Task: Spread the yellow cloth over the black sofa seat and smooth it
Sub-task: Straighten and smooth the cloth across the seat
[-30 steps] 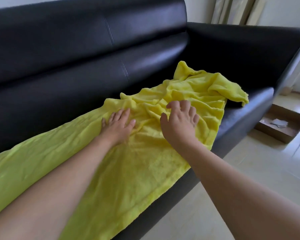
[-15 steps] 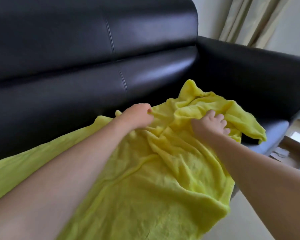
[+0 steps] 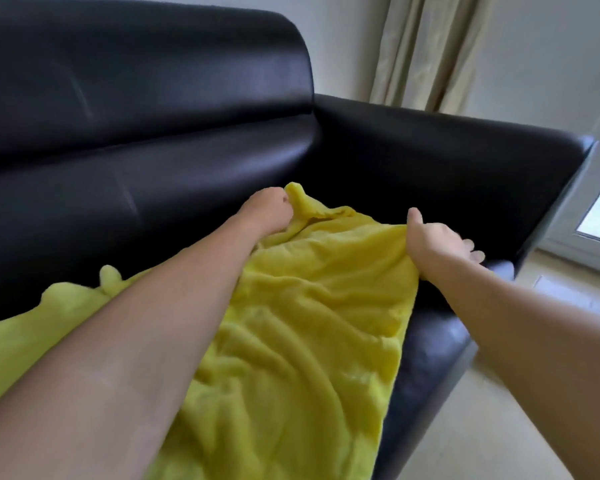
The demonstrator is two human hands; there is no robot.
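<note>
1. Head view: the yellow cloth (image 3: 291, 323) lies rumpled along the black sofa seat (image 3: 430, 348), running from 7 o'clock toward the armrest (image 3: 447, 161) at 1 o'clock.
2. My left hand (image 3: 269, 209) is curled around the far corner by the backrest, to draw it outward.
3. My right hand (image 3: 437, 244) pinches the front far corner, fingers extended, so both corners pull evenly and the creases flatten.

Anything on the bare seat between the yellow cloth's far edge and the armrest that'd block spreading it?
Nothing visible. The strip of black leather sofa seat beyond the crumpled yellow terry cloth shows bare up to the black armrest. The left hand and right hand are both at the cloth's far edge.
</note>
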